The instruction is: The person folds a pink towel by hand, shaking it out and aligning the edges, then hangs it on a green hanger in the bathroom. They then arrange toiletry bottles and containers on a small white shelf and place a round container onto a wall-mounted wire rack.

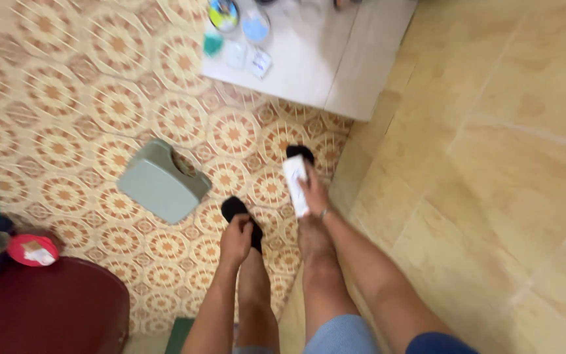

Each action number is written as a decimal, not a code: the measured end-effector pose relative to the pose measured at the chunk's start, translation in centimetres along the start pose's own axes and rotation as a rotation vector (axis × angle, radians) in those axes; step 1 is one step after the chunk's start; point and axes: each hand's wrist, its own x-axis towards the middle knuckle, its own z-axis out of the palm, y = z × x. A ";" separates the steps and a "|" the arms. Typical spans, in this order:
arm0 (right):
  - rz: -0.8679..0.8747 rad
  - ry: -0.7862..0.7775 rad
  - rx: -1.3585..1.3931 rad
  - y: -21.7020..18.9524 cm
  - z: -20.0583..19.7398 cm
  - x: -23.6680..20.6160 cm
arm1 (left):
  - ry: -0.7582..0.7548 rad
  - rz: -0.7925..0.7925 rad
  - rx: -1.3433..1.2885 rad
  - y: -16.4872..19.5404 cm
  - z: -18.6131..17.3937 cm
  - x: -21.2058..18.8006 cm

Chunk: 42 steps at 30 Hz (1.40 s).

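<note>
a white bottle (295, 185) is held in the right hand (314, 195), the fingers wrapped around its lower end so that it points away from the body, over the right foot in its black slipper (300, 153). the left hand (236, 241) is lowered by the left leg, just above the other black slipper (238, 211); it is seen from the back and nothing is seen in it, but whether the fingers are curled or spread cannot be told. both arms are hung low, as suits a standing, downward look. a grey-green stool (162, 183) is set on the patterned floor (73, 111) near the left foot, within easy reach. small bottles and packets are kept on a white ledge (309, 59) further ahead. at the left edge, a dark red tub (47, 308) is placed beside a red lid (31, 250).
</note>
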 end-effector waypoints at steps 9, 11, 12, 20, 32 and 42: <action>-0.158 -0.201 0.578 -30.1 -0.4 -14.3 | 0.076 -0.134 -0.558 4.4 -14.1 -11.6; -0.212 -0.282 0.633 -37.0 -1.8 -17.7 | 0.134 -0.040 -0.713 8.2 -18.5 -14.3; -0.297 -0.350 0.614 -39.9 -2.6 -19.4 | 0.167 -0.006 -0.848 10.2 -20.8 -15.5; -0.699 -0.736 0.020 -51.5 -6.6 -32.5 | -0.009 0.418 -0.965 11.3 -32.2 -23.4; -1.088 -0.059 0.521 -57.3 -19.8 -37.9 | 0.565 0.666 -1.119 10.3 -44.0 -33.9; -1.038 -0.141 0.518 -63.5 -11.7 -34.9 | 0.451 0.813 -0.825 30.3 -42.9 -35.5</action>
